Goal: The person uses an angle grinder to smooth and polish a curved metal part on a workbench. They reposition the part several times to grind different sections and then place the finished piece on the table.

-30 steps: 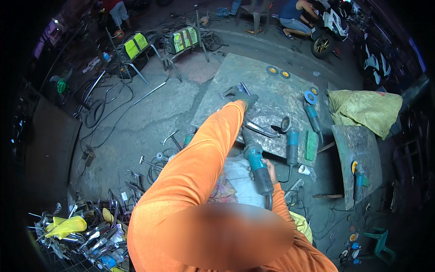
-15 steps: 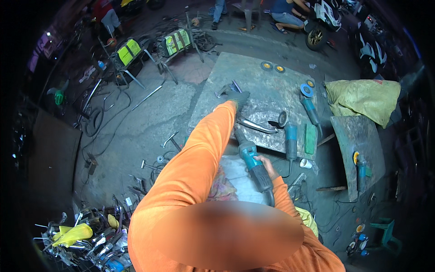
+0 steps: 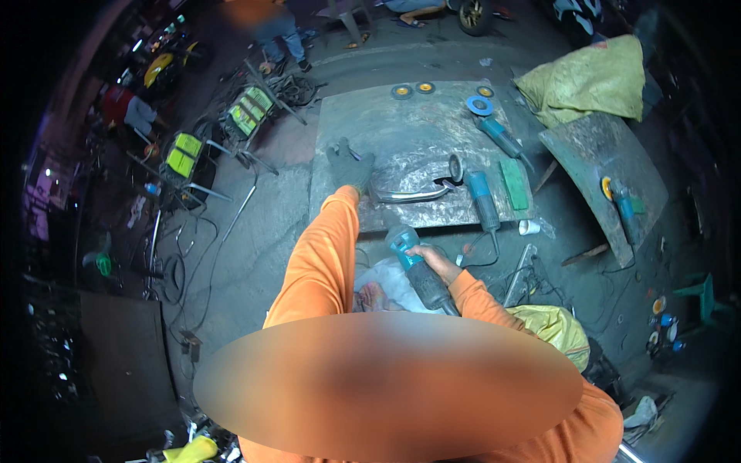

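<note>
My left hand [image 3: 351, 166], in a dark grey glove, lies over the left part of the metal-topped worktable [image 3: 340, 116]. Its fingers are spread, and a small shiny metal piece [image 3: 354, 154] shows between them, mostly hidden by the glove. Bare, my right hand [image 3: 436, 261] is closed round a teal and black power grinder [image 3: 417, 270], held just off the table's front edge with its head pointing away from me. A curved chrome bar [image 3: 409, 197] rests on the table, to the right of my left hand.
On the table's right lie two teal angle grinders, one with a grey disc [image 3: 482, 197], one with a blue disc [image 3: 498, 135], and a green block [image 3: 513, 185]. Yellow-centred discs [image 3: 413, 91] sit at the far edge. Another grinder [image 3: 627, 216] lies on a tilted board beside a yellow-green sack [image 3: 587, 81].
The view has swung right. My left hand has moved further over the small metal piece, with its fingers spread. My right hand still grips the grinder, its head now clear of the table edge.
</note>
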Tool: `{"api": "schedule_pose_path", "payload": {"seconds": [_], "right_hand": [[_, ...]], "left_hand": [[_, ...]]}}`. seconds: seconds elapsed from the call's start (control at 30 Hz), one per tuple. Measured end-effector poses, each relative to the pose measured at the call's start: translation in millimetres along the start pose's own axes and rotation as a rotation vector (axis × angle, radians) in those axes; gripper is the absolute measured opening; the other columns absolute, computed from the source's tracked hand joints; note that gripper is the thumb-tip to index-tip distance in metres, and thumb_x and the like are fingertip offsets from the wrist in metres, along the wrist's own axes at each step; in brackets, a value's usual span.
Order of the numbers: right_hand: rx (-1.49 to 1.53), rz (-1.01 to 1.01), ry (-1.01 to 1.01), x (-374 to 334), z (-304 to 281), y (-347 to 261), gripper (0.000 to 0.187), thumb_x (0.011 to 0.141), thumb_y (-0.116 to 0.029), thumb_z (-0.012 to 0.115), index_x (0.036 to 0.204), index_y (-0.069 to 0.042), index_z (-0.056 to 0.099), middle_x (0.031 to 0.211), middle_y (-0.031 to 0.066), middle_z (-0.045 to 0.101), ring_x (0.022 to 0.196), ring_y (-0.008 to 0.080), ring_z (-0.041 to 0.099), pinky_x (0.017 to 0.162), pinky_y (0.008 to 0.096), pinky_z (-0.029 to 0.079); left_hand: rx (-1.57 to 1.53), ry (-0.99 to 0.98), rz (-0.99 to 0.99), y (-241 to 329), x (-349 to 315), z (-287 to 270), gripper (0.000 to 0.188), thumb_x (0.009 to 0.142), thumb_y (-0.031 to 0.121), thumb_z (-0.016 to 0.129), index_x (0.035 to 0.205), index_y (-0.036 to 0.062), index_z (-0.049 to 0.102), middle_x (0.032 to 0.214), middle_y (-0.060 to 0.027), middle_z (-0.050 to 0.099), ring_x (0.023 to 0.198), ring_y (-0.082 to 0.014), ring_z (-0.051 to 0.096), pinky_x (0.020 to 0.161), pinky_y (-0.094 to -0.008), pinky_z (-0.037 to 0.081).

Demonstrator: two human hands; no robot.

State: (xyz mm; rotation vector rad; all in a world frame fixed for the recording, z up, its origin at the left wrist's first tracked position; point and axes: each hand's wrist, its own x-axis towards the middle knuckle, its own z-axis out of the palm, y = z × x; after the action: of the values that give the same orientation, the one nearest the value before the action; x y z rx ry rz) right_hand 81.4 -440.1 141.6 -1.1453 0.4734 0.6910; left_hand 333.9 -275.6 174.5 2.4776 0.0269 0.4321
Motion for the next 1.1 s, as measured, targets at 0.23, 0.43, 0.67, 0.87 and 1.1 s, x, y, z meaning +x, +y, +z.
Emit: {"api": "schedule_pose_path", "payload": {"seconds": [0.23,0.43,0.67,0.87,1.1], "right_hand": [[-0.102,-0.071,0.043,12,-9,13,0.054,0.086,-0.045,0.065,0.115,0.0,0.066,0.107,0.0108,0.066,0.099,0.0229,0.062,0.088,0.0375,0.048],[0.004,-0.041,-0.047,18,-9,10,0.043,0.087,-0.038,0.068,0.111,-0.002,0.065,0.09,0.0108,0.068,0.072,0.0206,0.066,0.067,0.0333,0.053],[-0.042,-0.073,-0.059,5,-8,4,0.045,0.087,-0.04,0.068,0.105,0.0,0.067,0.09,0.0104,0.066,0.076,0.0187,0.064,0.07,0.0337,0.051],[-0.124,-0.15,-0.034,8,11,3,0.054,0.083,-0.042,0.07,0.115,0.001,0.067,0.104,0.0137,0.068,0.096,0.0221,0.063,0.086,0.0372,0.048],[-0.188,-0.128,-0.063,5,14,6,0.06,0.081,-0.046,0.071,0.116,0.001,0.064,0.105,0.013,0.065,0.091,0.0207,0.063,0.078,0.0365,0.05]], "left_hand": [[0.563,-0.74,0.63,18,65,-42,0.051,0.078,0.049,0.076,0.12,0.0209,0.074,0.13,-0.0051,0.065,0.125,-0.0377,0.054,0.105,-0.0511,0.044],[0.946,-0.772,0.782,34,70,-40,0.03,0.079,0.026,0.073,0.109,0.0222,0.075,0.109,-0.0091,0.075,0.111,-0.0324,0.068,0.094,-0.0495,0.049],[0.637,-0.824,0.72,-5,32,-89,0.046,0.073,0.03,0.08,0.116,0.0165,0.072,0.11,-0.0164,0.074,0.104,-0.0376,0.07,0.089,-0.0488,0.054],[0.376,-0.74,0.433,-51,-37,-119,0.049,0.073,0.031,0.08,0.117,0.0126,0.07,0.111,-0.0196,0.073,0.102,-0.0387,0.07,0.09,-0.0465,0.054],[0.151,-0.548,0.172,-119,-84,-110,0.039,0.076,0.012,0.079,0.113,0.0092,0.069,0.098,-0.0164,0.074,0.088,-0.03,0.071,0.079,-0.0398,0.055]]}}
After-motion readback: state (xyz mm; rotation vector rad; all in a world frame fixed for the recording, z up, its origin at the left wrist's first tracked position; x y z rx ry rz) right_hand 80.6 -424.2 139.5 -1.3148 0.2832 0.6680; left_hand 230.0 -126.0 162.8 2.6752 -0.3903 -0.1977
